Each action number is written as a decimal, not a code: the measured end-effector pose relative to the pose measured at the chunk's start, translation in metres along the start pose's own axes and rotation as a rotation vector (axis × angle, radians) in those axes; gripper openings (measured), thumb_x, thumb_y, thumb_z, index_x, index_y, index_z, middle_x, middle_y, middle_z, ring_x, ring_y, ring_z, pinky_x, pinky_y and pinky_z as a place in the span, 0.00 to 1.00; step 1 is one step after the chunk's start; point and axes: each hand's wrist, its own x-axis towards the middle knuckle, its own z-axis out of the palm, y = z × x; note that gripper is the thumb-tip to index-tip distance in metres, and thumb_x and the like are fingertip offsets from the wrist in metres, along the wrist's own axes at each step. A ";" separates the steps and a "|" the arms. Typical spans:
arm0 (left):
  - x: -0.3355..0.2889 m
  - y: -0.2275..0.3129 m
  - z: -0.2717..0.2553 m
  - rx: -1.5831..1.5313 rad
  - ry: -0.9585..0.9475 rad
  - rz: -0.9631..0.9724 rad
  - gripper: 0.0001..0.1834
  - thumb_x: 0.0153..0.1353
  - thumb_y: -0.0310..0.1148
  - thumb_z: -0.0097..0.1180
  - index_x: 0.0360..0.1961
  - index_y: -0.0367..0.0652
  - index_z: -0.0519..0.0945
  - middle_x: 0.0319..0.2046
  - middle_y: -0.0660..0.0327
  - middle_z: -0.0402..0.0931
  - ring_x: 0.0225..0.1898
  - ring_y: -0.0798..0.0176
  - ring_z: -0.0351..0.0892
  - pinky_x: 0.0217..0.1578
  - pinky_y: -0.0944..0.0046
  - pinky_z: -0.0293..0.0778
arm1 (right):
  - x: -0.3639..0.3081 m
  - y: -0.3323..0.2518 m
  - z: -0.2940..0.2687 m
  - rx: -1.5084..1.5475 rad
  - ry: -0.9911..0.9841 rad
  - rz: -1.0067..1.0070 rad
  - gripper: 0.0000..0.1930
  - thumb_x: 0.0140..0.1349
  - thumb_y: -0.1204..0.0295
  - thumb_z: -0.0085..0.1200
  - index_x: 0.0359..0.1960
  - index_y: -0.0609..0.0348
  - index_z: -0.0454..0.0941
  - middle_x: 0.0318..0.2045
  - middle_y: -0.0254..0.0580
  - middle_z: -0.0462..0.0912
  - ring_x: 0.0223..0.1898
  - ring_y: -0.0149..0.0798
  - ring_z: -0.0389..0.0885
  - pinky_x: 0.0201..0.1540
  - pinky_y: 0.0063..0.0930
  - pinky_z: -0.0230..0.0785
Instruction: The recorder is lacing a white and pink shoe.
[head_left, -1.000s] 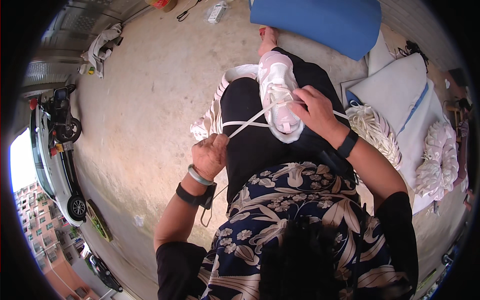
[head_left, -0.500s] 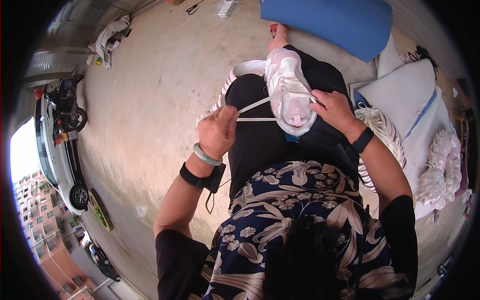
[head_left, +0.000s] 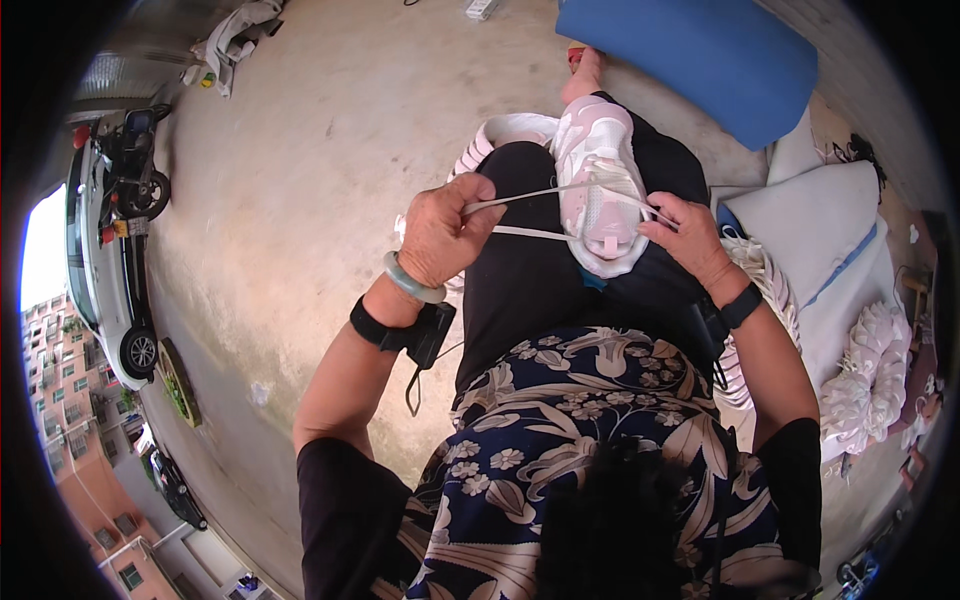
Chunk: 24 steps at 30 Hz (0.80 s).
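Observation:
A pink and white sneaker [head_left: 592,150] lies across my lap, its heel end toward me and its toe pointing away. White shoelace [head_left: 537,233] runs from it to both hands. Off to the left of the shoe, my left hand [head_left: 442,228] is closed on the lace, which stretches taut back to the sneaker. At the shoe's right side, my right hand [head_left: 688,237] pinches another stretch of lace between thumb and fingers. The lace crosses above the tongue between the two hands.
More pink and white shoe pieces are strung beside my left leg. Bundles of white shoe parts [head_left: 868,375] lie on a pale sheet [head_left: 800,215] at right. A blue roll [head_left: 690,60] lies ahead. A motorbike [head_left: 137,165] and white car [head_left: 105,270] stand far left.
My left hand has risen slightly and shifted right, still gripping the lace. My right hand now draws a stretch of lace out to the shoe's right. The whole view has shifted a little.

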 end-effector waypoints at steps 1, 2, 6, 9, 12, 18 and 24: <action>-0.001 -0.004 -0.001 0.031 -0.011 -0.019 0.05 0.52 0.21 0.56 0.30 0.37 0.75 0.17 0.68 0.69 0.21 0.77 0.65 0.22 0.76 0.64 | 0.000 -0.002 -0.002 0.069 0.007 0.016 0.12 0.51 0.69 0.58 0.35 0.61 0.75 0.18 0.41 0.74 0.20 0.35 0.72 0.27 0.24 0.66; -0.003 -0.010 -0.001 0.022 -0.017 -0.013 0.05 0.52 0.21 0.56 0.30 0.37 0.75 0.17 0.68 0.69 0.21 0.77 0.65 0.22 0.76 0.64 | 0.001 -0.003 -0.003 0.061 0.012 0.024 0.12 0.51 0.69 0.58 0.35 0.61 0.75 0.18 0.41 0.74 0.20 0.35 0.72 0.27 0.24 0.66; -0.004 -0.018 -0.002 0.204 0.010 0.103 0.10 0.46 0.29 0.60 0.32 0.41 0.78 0.24 0.55 0.77 0.21 0.55 0.76 0.24 0.62 0.71 | 0.005 -0.001 -0.011 0.247 0.153 -0.075 0.06 0.55 0.74 0.53 0.31 0.64 0.75 0.22 0.40 0.76 0.24 0.31 0.73 0.29 0.22 0.65; -0.003 -0.022 -0.002 0.329 0.066 0.197 0.07 0.50 0.30 0.57 0.31 0.42 0.79 0.23 0.57 0.76 0.23 0.54 0.76 0.24 0.62 0.72 | 0.008 -0.010 -0.025 0.199 0.140 -0.037 0.06 0.56 0.74 0.52 0.31 0.64 0.74 0.23 0.40 0.76 0.24 0.30 0.72 0.29 0.22 0.65; 0.005 -0.014 -0.004 0.458 0.114 0.222 0.06 0.51 0.31 0.56 0.31 0.44 0.78 0.21 0.59 0.75 0.22 0.55 0.76 0.21 0.62 0.71 | 0.013 -0.018 -0.035 -0.201 0.258 -0.238 0.04 0.52 0.75 0.53 0.27 0.60 0.72 0.21 0.39 0.73 0.24 0.40 0.74 0.26 0.29 0.66; 0.018 0.002 -0.009 0.676 0.151 0.302 0.03 0.51 0.28 0.56 0.28 0.43 0.75 0.19 0.58 0.73 0.19 0.53 0.73 0.19 0.62 0.69 | 0.007 0.002 -0.025 -0.559 0.254 -0.347 0.05 0.48 0.74 0.53 0.23 0.54 0.68 0.18 0.39 0.65 0.23 0.42 0.71 0.26 0.35 0.65; 0.014 0.040 -0.023 0.425 -0.219 0.353 0.06 0.53 0.32 0.56 0.24 0.41 0.76 0.17 0.57 0.71 0.19 0.52 0.72 0.19 0.61 0.68 | 0.003 0.009 -0.029 -0.018 0.167 -0.061 0.05 0.54 0.73 0.50 0.28 0.60 0.76 0.24 0.42 0.76 0.24 0.44 0.75 0.27 0.30 0.66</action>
